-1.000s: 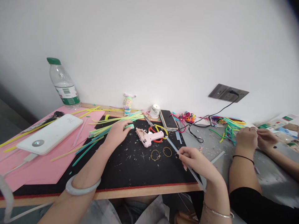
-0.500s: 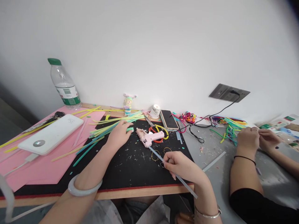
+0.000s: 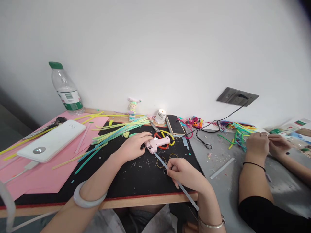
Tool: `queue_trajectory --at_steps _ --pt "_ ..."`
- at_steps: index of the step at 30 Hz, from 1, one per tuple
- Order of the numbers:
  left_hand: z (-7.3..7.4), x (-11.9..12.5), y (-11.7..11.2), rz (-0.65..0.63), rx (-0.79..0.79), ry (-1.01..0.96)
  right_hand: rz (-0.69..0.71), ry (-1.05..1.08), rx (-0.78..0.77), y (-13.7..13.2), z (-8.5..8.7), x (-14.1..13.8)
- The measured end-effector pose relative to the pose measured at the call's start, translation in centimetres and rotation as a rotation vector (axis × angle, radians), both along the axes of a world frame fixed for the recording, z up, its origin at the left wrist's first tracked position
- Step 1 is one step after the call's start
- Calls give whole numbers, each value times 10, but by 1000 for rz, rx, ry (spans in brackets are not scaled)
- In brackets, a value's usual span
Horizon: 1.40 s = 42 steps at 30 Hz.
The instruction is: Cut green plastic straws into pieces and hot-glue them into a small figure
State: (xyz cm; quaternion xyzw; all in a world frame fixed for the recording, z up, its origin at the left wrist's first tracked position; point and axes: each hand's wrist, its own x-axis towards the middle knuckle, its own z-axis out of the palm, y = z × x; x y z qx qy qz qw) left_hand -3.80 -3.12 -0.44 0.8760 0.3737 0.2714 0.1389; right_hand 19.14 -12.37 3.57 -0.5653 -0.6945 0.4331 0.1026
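A pink glue gun [image 3: 159,144] lies on the black mat [image 3: 136,181], its handle toward the right. My left hand [image 3: 136,144] has its fingers closed over the gun's front end and hides the nozzle. A long translucent glue stick [image 3: 187,194] runs from the back of the gun toward the table's front edge. My right hand [image 3: 181,170] pinches this stick partway along. Small green pieces [image 3: 126,134] lie behind my left hand. Scissors with red and yellow handles [image 3: 171,137] are just behind the gun, and thin rubber bands [image 3: 161,161] lie near my right fingers.
Green and yellow pipe cleaners [image 3: 102,139] lie at left, near a white power bank [image 3: 52,140] on pink paper [image 3: 58,174]. A bottle [image 3: 66,89], figurine [image 3: 132,109], paper cup [image 3: 160,116] and phone [image 3: 175,125] stand or lie along the wall. Another person's hands [image 3: 257,145] work at right.
My left hand has moved right, from a small green piece onto the front of the glue gun. The right hand has shifted slightly left and still pinches the glue stick.
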Motion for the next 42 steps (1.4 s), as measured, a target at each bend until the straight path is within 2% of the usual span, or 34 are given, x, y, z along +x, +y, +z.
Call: queue_trajectory --at_steps 6,13,18,26,31,35,39,42 --pt "5 6 -4 -53 -4 9 4 -32 -8 0 -5 -3" --pt "5 13 -9 -77 95 53 -5 -7 39 -1 -5 -2" --pt "8 15 -12 -76 114 88 -21 9 93 -1 -3 -2" --pt "5 19 -13 -15 209 82 -67 17 85 1 -1 -8" --pt "3 20 -10 24 261 -40 -132 69 58 12 12 -8" --pt "2 20 -8 21 292 -90 -96 -11 47 26 29 -5" --pt "0 21 -7 33 323 -100 17 -183 111 32 45 -10" --pt "0 22 -6 35 328 -101 57 -349 264 32 55 -22"
